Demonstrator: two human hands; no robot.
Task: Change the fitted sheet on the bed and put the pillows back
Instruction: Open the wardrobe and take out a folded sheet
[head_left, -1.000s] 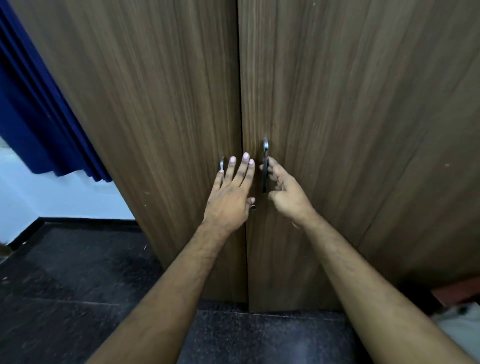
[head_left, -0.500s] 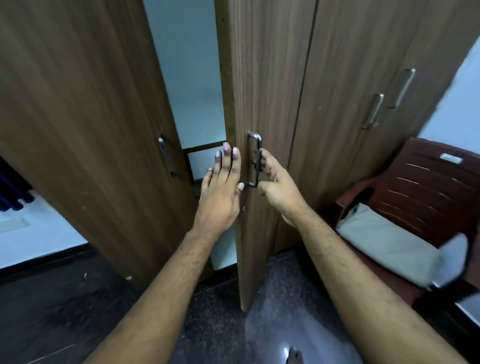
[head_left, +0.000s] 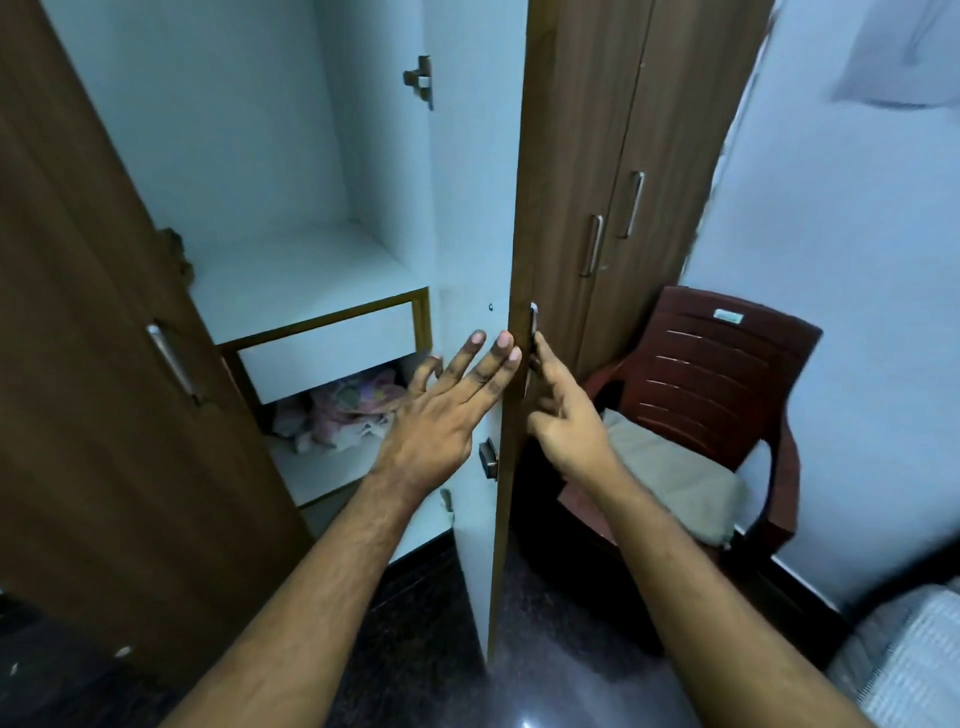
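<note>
A wardrobe stands open, its left door (head_left: 104, 364) and right door (head_left: 511, 364) swung wide. Crumpled cloth (head_left: 345, 410) lies on a lower shelf beneath a drawer (head_left: 327, 353). Right of the wardrobe, a cushion (head_left: 670, 478) rests on a chair (head_left: 727, 374).

One cam only, head-worn, wide-angle; looks fwd and down along both forearms. Faces an open wardrobe (head_left: 291, 171) at arm's reach, its interior filling upper left and centre. Right door (head_left: 519, 260) is seen almost edge-on, mid-frame. Left hand (head_left: 447, 410) and right hand (head_left: 563, 415) sit near centre. Dark floor (head_left: 545, 649) along bottom edge, chair (head_left: 727, 374) at right, bed corner (head_left: 914, 654) at bottom right. Straight lines bow toward frame edges. No 2nd view, so no overlap.
</note>
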